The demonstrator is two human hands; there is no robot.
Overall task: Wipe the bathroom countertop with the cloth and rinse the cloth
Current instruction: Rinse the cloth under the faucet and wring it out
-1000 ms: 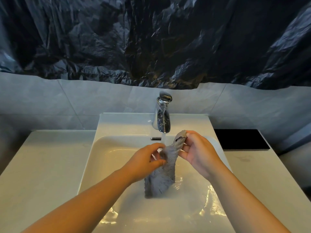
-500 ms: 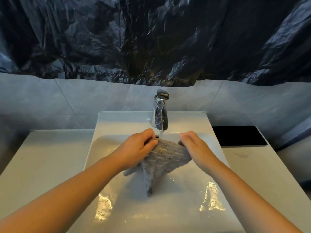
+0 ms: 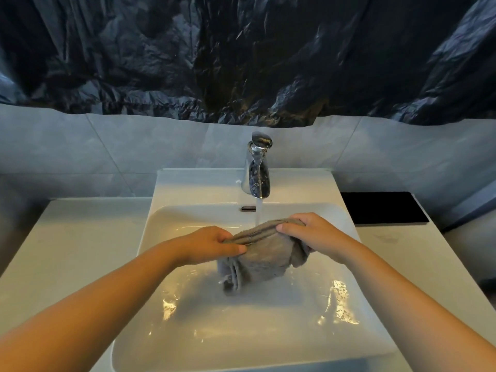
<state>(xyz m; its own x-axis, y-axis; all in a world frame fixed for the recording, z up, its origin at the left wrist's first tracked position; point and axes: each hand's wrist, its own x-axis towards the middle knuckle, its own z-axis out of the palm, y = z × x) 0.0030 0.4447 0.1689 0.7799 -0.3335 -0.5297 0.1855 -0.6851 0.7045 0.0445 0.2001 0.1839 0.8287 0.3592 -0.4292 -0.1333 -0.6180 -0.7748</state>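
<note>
Fingers of the left hand (image 3: 212, 244) and right hand (image 3: 308, 233) pinch opposite ends of the grey cloth (image 3: 264, 255). Cloth hangs over the sink (image 3: 166, 218), its top edge under the faucet (image 3: 257, 170) stream; countertop (image 3: 72, 245) flanks the sink

sink (image 3: 150, 304) front edge cut off, drain hidden

left hand (image 3: 214, 244): fingers curled, pinching | right hand (image 3: 308, 232): clenched, knuckles up | forearms converging
</note>
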